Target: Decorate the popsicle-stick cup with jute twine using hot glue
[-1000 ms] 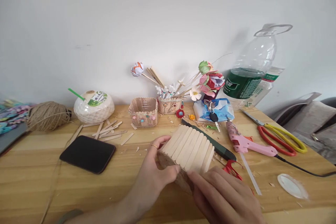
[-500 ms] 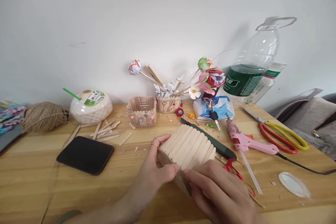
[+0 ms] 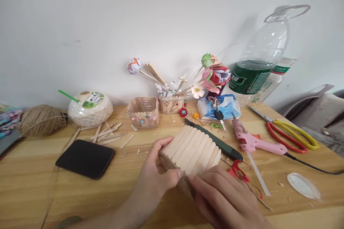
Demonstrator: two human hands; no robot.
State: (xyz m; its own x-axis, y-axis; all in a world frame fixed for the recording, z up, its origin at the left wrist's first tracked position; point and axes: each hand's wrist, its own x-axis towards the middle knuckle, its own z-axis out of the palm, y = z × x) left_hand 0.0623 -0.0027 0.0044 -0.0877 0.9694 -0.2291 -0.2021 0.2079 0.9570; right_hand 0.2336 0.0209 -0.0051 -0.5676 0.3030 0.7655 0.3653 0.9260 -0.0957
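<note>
Between my hands is a small box [image 3: 192, 150], tilted, with a row of pale craft sticks covering the face turned up to me. My left hand [image 3: 154, 180] grips its left side, thumb at the near edge and fingers around the far left corner. My right hand [image 3: 224, 195] holds the near right side, its fingertips pressed at the edge close to my left thumb. The box's underside and some of my right fingers are hidden. Just beyond the box lies a dark green box cutter [image 3: 215, 139]; red scissors [image 3: 238, 171] lie partly behind my right hand.
At the right are a pink glue gun [image 3: 258, 143] with its cord, red-and-yellow scissors [image 3: 287, 134] and a large bottle [image 3: 255, 75]. A phone [image 3: 85, 159], loose craft sticks [image 3: 107, 134] and a twine ball [image 3: 41, 120] lie left. A decorated basket [image 3: 143, 112] stands behind.
The view has shifted slightly. My hands keep the same hold on the box, and nothing on the table has visibly been moved.
</note>
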